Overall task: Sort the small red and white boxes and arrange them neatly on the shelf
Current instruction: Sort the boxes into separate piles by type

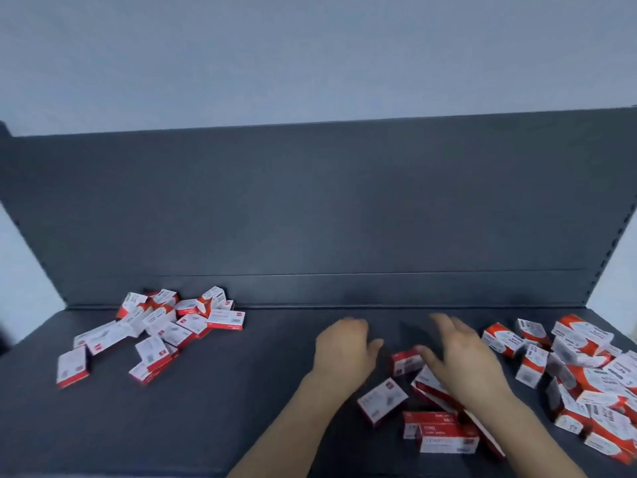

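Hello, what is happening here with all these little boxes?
A person is sorting small red and white boxes on a dark shelf. One loose heap lies at the left, another heap at the right, and a few boxes lie in front. The left hand hovers with nothing in it, while the right hand reaches over the front boxes. The picture is blurred, so a grip cannot be judged. Nothing is lined up yet.
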`<state>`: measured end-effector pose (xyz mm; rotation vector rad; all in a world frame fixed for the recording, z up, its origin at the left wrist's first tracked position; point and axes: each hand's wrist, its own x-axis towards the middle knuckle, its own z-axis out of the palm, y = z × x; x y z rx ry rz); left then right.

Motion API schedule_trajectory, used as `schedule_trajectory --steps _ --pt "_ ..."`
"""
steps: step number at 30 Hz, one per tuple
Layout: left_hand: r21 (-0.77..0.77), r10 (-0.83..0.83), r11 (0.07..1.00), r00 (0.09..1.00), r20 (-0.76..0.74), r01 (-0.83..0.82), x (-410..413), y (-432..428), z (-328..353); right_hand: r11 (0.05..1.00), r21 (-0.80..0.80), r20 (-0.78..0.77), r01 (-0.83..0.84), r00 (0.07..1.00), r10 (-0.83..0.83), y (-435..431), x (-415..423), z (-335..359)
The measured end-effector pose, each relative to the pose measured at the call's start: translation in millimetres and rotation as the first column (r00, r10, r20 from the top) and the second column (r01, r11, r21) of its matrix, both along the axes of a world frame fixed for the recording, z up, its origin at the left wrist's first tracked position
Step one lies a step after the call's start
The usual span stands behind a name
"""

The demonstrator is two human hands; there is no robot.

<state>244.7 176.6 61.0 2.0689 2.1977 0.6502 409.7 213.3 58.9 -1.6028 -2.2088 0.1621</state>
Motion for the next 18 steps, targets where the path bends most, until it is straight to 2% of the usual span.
schedule_trajectory --steps 3,6,12,18 --pt "0.201 0.086 0.976 0.996 -0.021 -0.08 -19 -4 14 0.992 0.111 -0.067 -0.059 0.996 0.067 4 -27 14" --pt "0.339 0.233 0.925 0.961 -0.149 -0.171 -44 -10 23 0.97 0.193 -0.09 -0.145 0.982 0.165 6 -59 30" --pt "0.434 0.354 0.874 0.899 -0.257 -0.22 -93 -33 33 0.926 0.28 -0.129 -0.253 0.946 0.297 -3 -125 43" --pt "0.451 0.456 0.833 0.859 -0.233 -0.32 -159 -58 34 0.892 0.313 -0.131 -0.326 0.915 0.38 -26 -201 43"
